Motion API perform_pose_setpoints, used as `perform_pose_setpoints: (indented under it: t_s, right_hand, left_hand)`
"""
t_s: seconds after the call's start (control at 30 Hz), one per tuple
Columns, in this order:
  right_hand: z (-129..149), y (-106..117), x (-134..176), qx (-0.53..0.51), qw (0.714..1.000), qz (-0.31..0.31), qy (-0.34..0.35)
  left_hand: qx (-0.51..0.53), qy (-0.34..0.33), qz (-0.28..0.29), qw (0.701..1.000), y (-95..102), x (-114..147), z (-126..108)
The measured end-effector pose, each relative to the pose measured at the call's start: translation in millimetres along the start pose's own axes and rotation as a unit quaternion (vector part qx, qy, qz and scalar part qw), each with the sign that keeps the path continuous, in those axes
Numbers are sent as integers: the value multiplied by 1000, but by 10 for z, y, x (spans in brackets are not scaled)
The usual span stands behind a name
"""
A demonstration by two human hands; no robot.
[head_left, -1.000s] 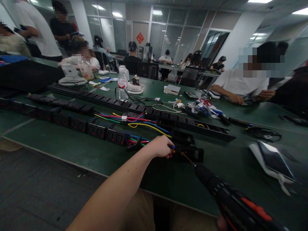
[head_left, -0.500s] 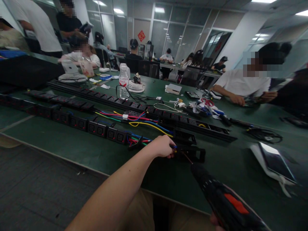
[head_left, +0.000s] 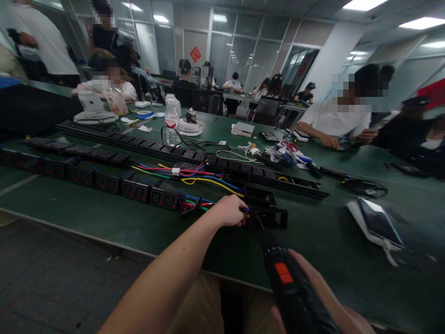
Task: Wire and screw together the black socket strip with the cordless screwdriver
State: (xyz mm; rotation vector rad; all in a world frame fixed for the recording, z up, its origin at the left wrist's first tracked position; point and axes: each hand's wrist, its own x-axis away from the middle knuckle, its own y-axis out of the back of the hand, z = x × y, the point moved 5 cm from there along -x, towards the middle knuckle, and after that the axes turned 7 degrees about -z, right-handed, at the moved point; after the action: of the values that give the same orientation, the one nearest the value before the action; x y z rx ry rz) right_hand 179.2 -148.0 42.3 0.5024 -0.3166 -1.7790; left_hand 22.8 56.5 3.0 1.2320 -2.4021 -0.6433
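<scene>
**Left hand pinched at socket module, right hand wrapped on driver**

The left hand, centre of frame, is closed in a narrow pinch on coloured wires where they meet the black socket module lying on the green table. The right hand, lower right, is wrapped around the black electric screwdriver, its nose pointing at the module. Bit contact cannot be told. Power strips extend toward the left edge.

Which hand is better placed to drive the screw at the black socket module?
Right hand, probably: it grips the black-and-orange power screwdriver, aimed at the black socket module. Left hand is pinching the wires there.
</scene>
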Motion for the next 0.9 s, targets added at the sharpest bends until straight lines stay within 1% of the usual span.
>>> perform_pose_setpoints:
  t_s: [0.07, 0.13, 0.23, 0.3, 0.4, 0.57, 0.67, 0.77, 0.83, 0.9]
  right_hand:
    - [123, -22, 1, 57, 997, 46, 31]
    - [197, -64, 39, 109, 988, 89, 67]
    - [203, -122, 102, 135, 979, 127, 88]
    - [166, -135, 124, 136, 980, 129, 66]
    - [149, -136, 142, 140, 983, 121, 15]
    - [284, -146, 145, 109, 986, 122, -21]
    - [267, -148, 128, 115, 988, 104, -13]
    - [176, -140, 106, 118, 991, 68, 7]
    - [133, -148, 93, 114, 991, 69, 17]
    - [138, -151, 77, 110, 990, 80, 23]
  left_hand:
    - [-6, -11, -2, 1000, -4, 0, 1]
    - [-16, -23, -4, 1000, -7, 0, 0]
    - [-47, -41, -15, 998, -2, 13, -24]
    - [-75, -53, -29, 995, 7, 34, -63]
    - [-107, -63, -59, 990, 22, 83, -142]
    - [-182, -74, -124, 973, 47, 201, -279]
    - [-243, -92, -161, 952, 38, 280, -359]
    - [-289, -86, -194, 933, 16, 355, -404]
    - [-296, -86, -222, 925, 10, 398, -428]
    - [-280, -114, -254, 919, 3, 426, -462]
